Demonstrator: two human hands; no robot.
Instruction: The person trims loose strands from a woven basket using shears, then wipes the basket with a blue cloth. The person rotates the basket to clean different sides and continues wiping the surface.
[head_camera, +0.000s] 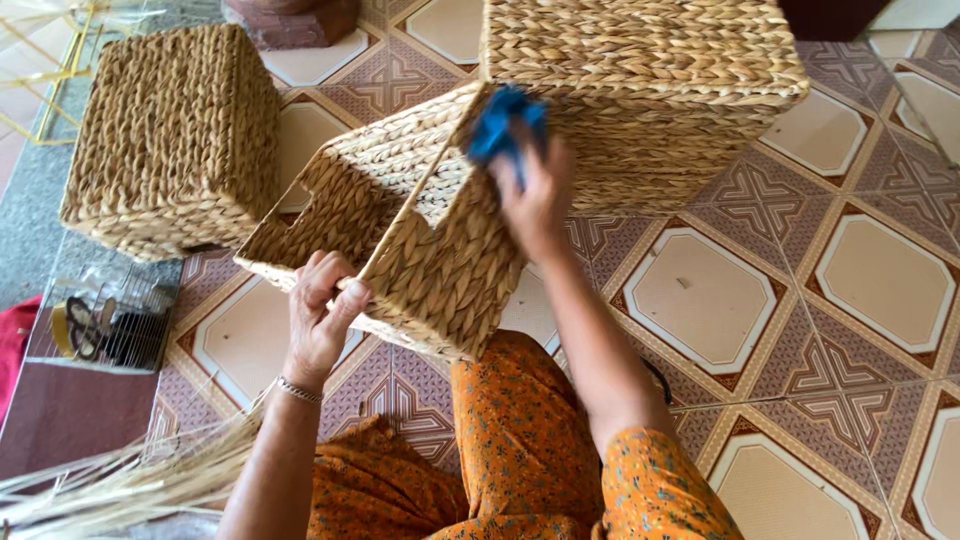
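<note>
Two hands, left hand (322, 312) gripping one of three woven baskets (400, 230), right hand (535, 195) holding one blue tool (505, 125)

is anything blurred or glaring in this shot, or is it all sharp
Head view: the blue cloth and right hand are motion-smeared; the left hand and held woven basket are sharp; daylight is soft and even, with no glare on the tiled floor.

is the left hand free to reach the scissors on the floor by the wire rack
Probably not right away. The left hand grips the rim of the tilted woven basket, steadying it. The scissors lie off to its left on the wire rack with nothing between, so only the grip hinders it.
</note>
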